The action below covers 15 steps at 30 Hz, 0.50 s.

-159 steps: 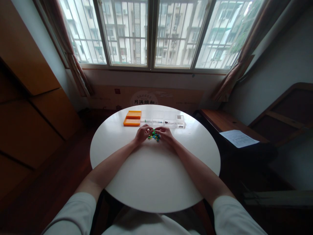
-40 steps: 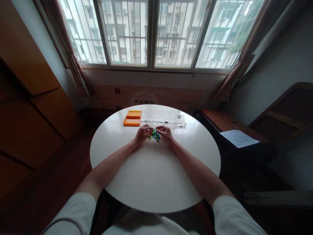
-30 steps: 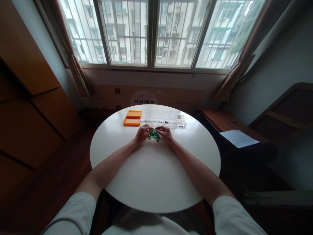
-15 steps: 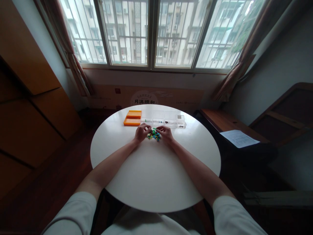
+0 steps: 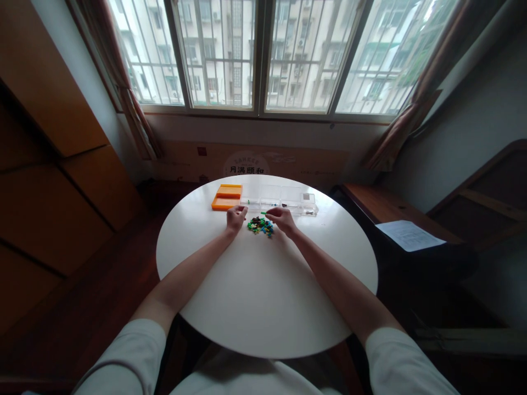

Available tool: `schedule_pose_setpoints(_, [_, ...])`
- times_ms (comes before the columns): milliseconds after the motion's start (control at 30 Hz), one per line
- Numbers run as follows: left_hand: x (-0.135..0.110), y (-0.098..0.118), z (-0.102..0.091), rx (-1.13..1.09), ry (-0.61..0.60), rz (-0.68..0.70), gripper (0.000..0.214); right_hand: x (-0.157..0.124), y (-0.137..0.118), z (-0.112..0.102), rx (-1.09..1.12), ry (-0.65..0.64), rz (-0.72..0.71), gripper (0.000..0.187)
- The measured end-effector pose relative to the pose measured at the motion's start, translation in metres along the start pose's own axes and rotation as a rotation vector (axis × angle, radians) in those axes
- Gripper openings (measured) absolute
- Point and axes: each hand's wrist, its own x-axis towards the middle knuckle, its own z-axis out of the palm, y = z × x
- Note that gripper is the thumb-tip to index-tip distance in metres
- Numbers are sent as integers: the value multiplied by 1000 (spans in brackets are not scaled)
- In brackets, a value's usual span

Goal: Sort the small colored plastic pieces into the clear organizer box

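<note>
A small pile of mixed green, yellow, blue and dark plastic pieces (image 5: 261, 226) lies on the white round table (image 5: 263, 296). Just beyond its right side, my right hand (image 5: 283, 219) pinches a small green piece (image 5: 264, 213) that points left. My left hand (image 5: 235, 219) is closed in a pinch on the other side of the pile, its fingertips turned inward. Whatever sits between those fingertips is too small to make out. A narrow gap separates the two hands.
Behind my hands stand clear plastic compartment boxes (image 5: 291, 193) with a few tiny pieces inside. An orange box (image 5: 227, 205) is to their left. On the right, a sheet of paper (image 5: 410, 236) rests on a brown wooden bench (image 5: 366, 198).
Both hands have drawn slightly away from the pile, exposing more of it. The right hand has lifted a green piece clear of the pile. My view has shifted slightly.
</note>
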Motion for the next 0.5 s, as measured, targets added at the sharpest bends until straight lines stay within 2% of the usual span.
schedule_pose_setpoints(100, [0, 0, 0, -19, -16, 4, 20, 9, -6, -1, 61, -124, 195, 28])
schedule_pose_setpoints(167, [0, -1, 0, -25, -19, 11, 21, 15, -9, 0, 82, -131, 242, 27])
schedule_pose_setpoints(300, [0, -3, 0, -37, -32, 26, 22, 33, -11, 12, 151, -35, 266, 24])
schedule_pose_setpoints(500, [2, -7, 1, -48, -41, 17, 25, 67, -9, 38, 307, 133, 384, 21])
